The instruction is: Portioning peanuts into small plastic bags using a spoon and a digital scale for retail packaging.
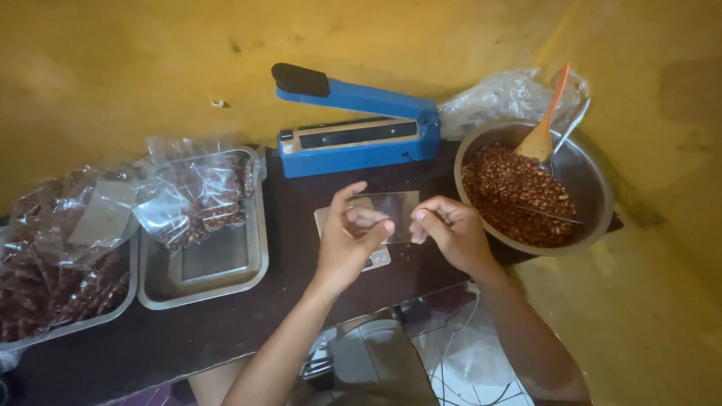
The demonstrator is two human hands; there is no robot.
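Head: both hands (pixel 398 233) pinch clear (glossy) pouch (pixel 391 210).

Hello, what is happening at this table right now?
A person holds a small clear plastic bag with both hands, the left hand and the right hand pinching its edges above a small scale. To the right stands a metal bowl of peanuts with a wooden spoon in it. A blue heat sealer sits behind. On the left, two metal trays hold filled packets.
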